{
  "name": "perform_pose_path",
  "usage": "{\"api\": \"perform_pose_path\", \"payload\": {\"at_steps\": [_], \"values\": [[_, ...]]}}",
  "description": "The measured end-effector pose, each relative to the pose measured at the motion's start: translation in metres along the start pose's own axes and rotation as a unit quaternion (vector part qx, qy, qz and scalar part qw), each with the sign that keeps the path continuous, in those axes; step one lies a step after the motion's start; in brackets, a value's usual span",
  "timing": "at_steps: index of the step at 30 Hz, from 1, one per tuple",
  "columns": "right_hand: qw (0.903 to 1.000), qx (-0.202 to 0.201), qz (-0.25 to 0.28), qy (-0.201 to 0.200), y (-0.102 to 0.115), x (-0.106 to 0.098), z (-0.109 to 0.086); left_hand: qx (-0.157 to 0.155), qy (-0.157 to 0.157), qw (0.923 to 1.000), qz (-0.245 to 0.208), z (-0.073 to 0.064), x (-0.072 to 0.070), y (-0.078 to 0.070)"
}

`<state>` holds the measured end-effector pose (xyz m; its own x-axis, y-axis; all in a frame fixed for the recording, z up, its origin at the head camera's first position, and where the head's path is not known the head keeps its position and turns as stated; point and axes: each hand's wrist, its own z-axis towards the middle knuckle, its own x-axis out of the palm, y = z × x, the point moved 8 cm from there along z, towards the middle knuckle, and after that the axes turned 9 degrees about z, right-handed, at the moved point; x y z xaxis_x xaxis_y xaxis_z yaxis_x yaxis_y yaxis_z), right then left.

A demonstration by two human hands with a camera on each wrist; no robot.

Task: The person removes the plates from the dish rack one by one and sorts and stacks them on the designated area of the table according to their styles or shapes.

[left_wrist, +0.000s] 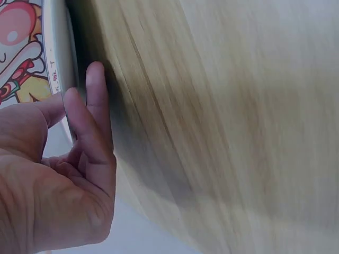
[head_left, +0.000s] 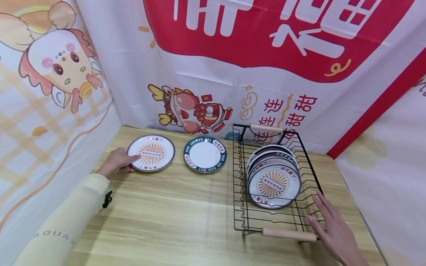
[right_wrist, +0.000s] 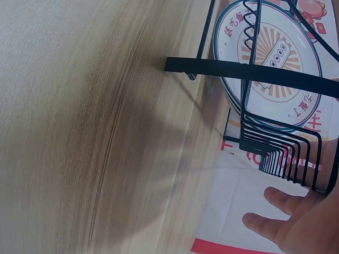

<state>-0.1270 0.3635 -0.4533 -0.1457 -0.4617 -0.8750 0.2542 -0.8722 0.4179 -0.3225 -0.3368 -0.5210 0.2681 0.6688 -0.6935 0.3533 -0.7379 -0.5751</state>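
At the left of the table, my left hand point(head_left: 119, 162) pinches the near-left edge of a white plate point(head_left: 151, 153) with an orange sunburst and a dark rim. Its thumb lies on top and its fingers pass under the edge; in the left wrist view the plate point(left_wrist: 62, 47) shows edge-on between them. My right hand point(head_left: 336, 231) rests with fingers extended at the near right corner of a black wire dish rack point(head_left: 237, 207). Several plates point(head_left: 274, 186) stand tilted in the rack, the front one with the same sunburst.
Between the left plate and the rack lies a plate with a dark green lettered rim point(head_left: 205, 154). The rack has wooden handles point(head_left: 288, 234) at its near and far ends. Printed cloth point(head_left: 213, 70) hangs behind the wooden table point(head_left: 159, 214) and along its sides.
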Motion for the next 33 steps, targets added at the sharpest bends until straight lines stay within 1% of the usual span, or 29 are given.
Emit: {"api": "perform_pose_path", "payload": {"at_steps": [3,5,7,9,12,14,19,22,25,29,31,33], "values": [[1.0000,0.002,-0.003,0.002,0.000,0.000,0.000,0.018,-0.002,0.9984,0.054,-0.001,-0.001,-0.003],[1.0000,0.004,-0.005,0.005,-0.001,0.001,0.000,0.023,-0.007,0.9944,0.102,-0.002,-0.003,-0.004],[0.9999,0.006,-0.007,0.007,-0.001,0.001,-0.001,0.015,-0.012,0.9886,0.149,-0.003,-0.003,-0.005],[0.9999,0.007,-0.006,0.008,-0.001,0.002,-0.001,0.005,-0.011,0.9827,0.185,-0.004,-0.003,-0.005],[0.9999,0.006,-0.006,0.007,-0.001,0.002,-0.002,-0.008,-0.006,0.9756,0.219,-0.004,-0.002,-0.007],[1.0000,0.005,-0.006,0.006,-0.001,0.002,-0.001,-0.007,-0.006,0.9718,0.236,-0.004,-0.002,-0.009],[0.9999,0.006,-0.006,0.008,0.000,0.002,0.000,-0.001,-0.033,0.9558,0.292,-0.001,-0.009,-0.015],[0.9999,0.007,-0.007,0.010,0.000,0.002,0.000,0.008,-0.055,0.9495,0.309,-0.001,-0.015,-0.019],[0.9999,0.006,-0.007,0.010,0.000,0.002,0.000,0.029,-0.097,0.9469,0.305,-0.002,-0.024,-0.026],[0.9999,0.007,-0.007,0.010,-0.001,0.002,0.000,0.064,-0.173,0.9436,0.275,-0.002,-0.037,-0.041],[0.9999,0.008,-0.007,0.010,-0.001,0.002,0.000,0.073,-0.194,0.9444,0.255,-0.003,-0.041,-0.051],[0.9999,0.009,-0.008,0.011,-0.001,0.002,0.000,0.081,-0.202,0.9454,0.243,-0.005,-0.041,-0.062]]}}
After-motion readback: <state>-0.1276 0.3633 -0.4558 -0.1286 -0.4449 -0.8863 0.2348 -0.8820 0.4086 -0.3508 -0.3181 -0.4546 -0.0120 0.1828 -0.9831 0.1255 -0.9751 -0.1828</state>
